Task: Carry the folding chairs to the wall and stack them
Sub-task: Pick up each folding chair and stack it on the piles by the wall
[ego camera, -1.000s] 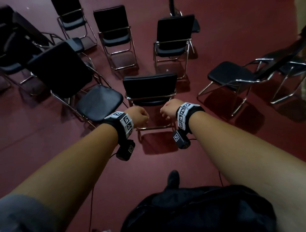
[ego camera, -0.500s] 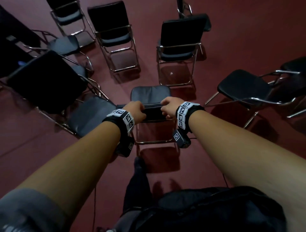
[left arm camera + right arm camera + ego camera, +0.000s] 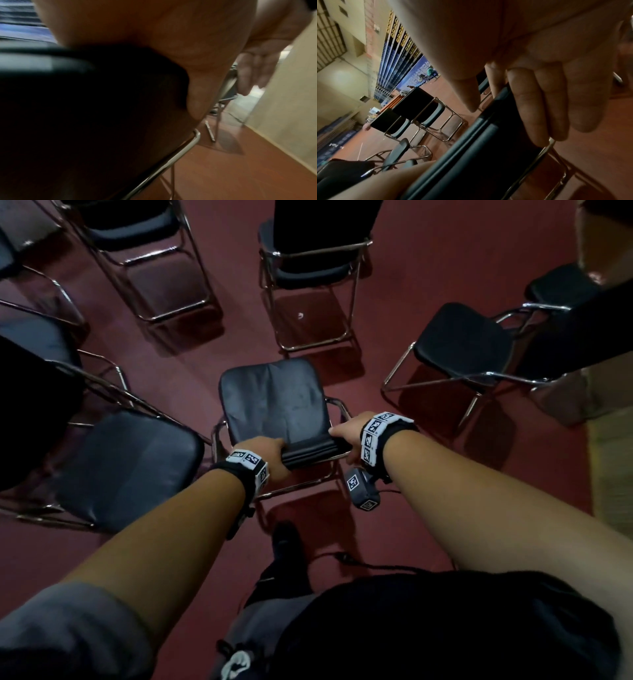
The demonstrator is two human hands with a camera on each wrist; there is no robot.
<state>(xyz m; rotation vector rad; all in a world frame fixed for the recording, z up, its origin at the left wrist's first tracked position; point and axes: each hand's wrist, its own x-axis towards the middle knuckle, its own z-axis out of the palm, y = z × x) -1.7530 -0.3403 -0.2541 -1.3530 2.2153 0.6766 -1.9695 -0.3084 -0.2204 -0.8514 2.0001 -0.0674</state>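
You've got your left hand (image 3: 270, 451) and right hand (image 3: 346, 430) curled round the backrest top of the black padded chrome-frame folding chair (image 3: 274, 402), one per corner for balance, chair on the red floor (image 3: 394, 268) amid others.

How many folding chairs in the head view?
7: held chair centre, near-left chair, far-left chair, top-left chair, top-centre chair, right chair, top-right chair. More may be cropped at the edges.
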